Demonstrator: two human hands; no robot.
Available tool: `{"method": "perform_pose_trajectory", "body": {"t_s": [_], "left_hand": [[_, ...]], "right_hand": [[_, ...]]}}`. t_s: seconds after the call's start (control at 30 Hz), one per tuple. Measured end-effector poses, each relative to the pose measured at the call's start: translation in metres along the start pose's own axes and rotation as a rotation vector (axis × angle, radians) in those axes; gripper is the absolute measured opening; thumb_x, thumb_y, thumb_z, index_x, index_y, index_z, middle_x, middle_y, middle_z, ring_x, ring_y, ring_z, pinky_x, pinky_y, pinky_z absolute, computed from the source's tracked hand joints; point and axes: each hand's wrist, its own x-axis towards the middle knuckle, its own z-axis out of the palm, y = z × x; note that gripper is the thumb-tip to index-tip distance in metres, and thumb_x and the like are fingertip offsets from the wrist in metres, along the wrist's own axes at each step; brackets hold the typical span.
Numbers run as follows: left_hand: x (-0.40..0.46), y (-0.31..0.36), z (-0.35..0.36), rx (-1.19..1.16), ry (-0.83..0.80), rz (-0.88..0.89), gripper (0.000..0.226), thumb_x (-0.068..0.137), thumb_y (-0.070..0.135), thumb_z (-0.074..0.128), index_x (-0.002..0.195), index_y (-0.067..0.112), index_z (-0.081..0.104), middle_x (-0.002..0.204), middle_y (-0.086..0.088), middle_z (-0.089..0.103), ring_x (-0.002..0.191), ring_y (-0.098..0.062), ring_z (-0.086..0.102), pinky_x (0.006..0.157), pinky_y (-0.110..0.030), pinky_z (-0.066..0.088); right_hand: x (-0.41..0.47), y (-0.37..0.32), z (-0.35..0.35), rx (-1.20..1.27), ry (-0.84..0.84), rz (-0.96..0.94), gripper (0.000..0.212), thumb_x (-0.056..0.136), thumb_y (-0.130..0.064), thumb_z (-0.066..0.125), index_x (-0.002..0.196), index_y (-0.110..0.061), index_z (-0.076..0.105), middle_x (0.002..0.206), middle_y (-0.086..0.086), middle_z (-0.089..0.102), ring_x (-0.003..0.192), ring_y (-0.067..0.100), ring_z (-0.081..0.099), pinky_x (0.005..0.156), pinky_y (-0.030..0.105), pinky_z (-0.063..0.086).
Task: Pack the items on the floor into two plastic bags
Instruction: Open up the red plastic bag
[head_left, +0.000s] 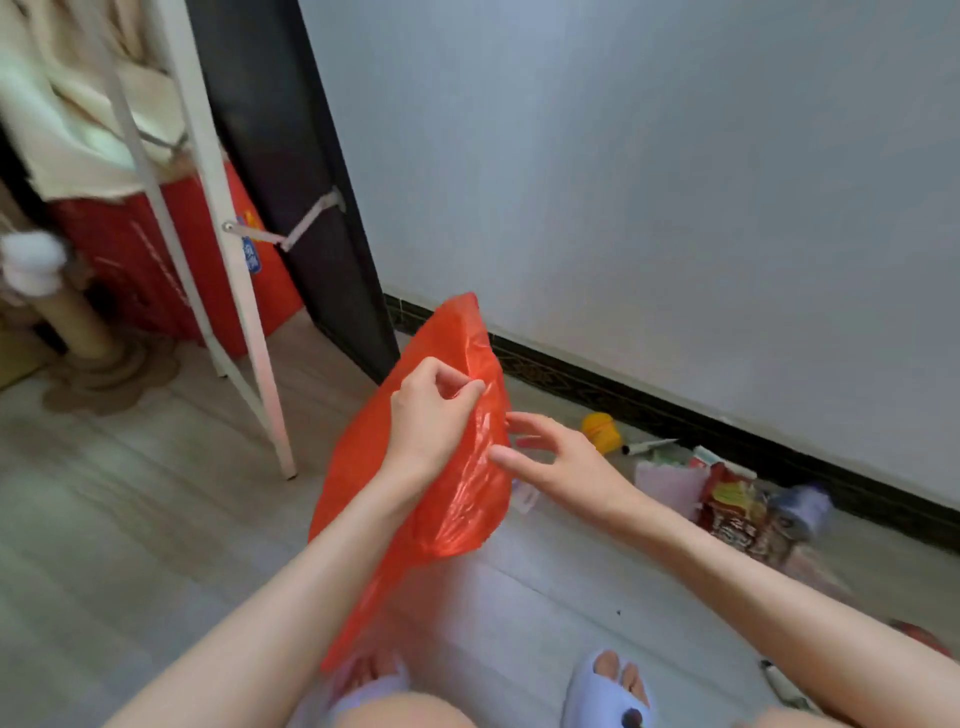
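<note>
A red plastic bag (447, 499) hangs in front of me, above the floor. My left hand (431, 410) pinches its upper edge between thumb and fingers. My right hand (550, 457) is just right of the bag with fingers spread, its fingertips touching the plastic. On the floor by the wall lie a yellow bottle (601, 430), a white tube with a black cap (649, 446), a pink paper (670, 486), a red snack packet (737, 512) and a blue-grey item (802, 506), blurred.
A white metal rack leg (249, 332) stands at the left in front of a red box (156, 270) and a black panel (311, 208). A pale wall with a dark skirting (675, 415) runs on the right. My feet in light slippers (608, 691) are below.
</note>
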Motion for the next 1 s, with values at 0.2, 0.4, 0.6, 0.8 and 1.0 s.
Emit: {"method": "perform_pose_trajectory", "body": {"t_s": [0.2,0.4,0.6,0.8,1.0], "left_hand": [[0.014,0.082,0.005,-0.201,-0.095,-0.069,0.011,0.079,0.022,0.069,0.074,0.016,0.061,0.075,0.005,0.062,0.082,-0.015,0.061,0.075,-0.028,0.047],[0.004,0.112,-0.014,-0.372,-0.242,0.032,0.015,0.085,0.026,0.064,0.095,0.014,0.061,0.098,-0.002,0.065,0.090,-0.014,0.065,0.071,-0.023,0.055],[-0.039,0.106,-0.023,-0.199,-0.449,0.415,0.064,0.063,0.053,0.069,0.120,0.033,0.047,0.124,0.020,0.047,0.116,0.007,0.045,0.092,-0.011,0.039],[-0.049,0.100,-0.015,-0.117,-0.317,0.376,0.020,0.074,0.035,0.072,0.087,0.022,0.062,0.091,0.011,0.064,0.087,0.000,0.060,0.078,-0.024,0.050],[-0.046,0.097,-0.022,-0.006,-0.375,0.248,0.023,0.074,0.024,0.075,0.095,0.025,0.066,0.087,0.010,0.069,0.080,-0.001,0.063,0.075,-0.017,0.048]], "right_hand": [[-0.002,-0.038,-0.047,-0.014,0.248,-0.068,0.041,0.074,-0.029,0.073,0.111,-0.015,0.064,0.104,-0.003,0.065,0.098,0.009,0.060,0.090,0.025,0.046],[-0.003,-0.056,-0.088,0.299,0.484,-0.072,0.017,0.082,-0.015,0.063,0.067,-0.019,0.069,0.070,0.000,0.069,0.066,0.009,0.061,0.070,0.028,0.048],[-0.011,-0.046,-0.095,0.371,0.592,0.004,0.023,0.083,-0.019,0.062,0.063,-0.011,0.067,0.061,0.004,0.063,0.058,0.012,0.053,0.063,0.029,0.043],[-0.003,-0.047,-0.083,0.174,0.547,0.034,0.030,0.081,-0.026,0.063,0.053,-0.016,0.062,0.054,0.001,0.058,0.057,0.013,0.050,0.061,0.028,0.041],[-0.009,-0.044,-0.079,0.266,0.394,0.031,0.021,0.081,-0.027,0.067,0.064,-0.015,0.068,0.064,0.001,0.064,0.061,0.010,0.055,0.064,0.027,0.043]]}}
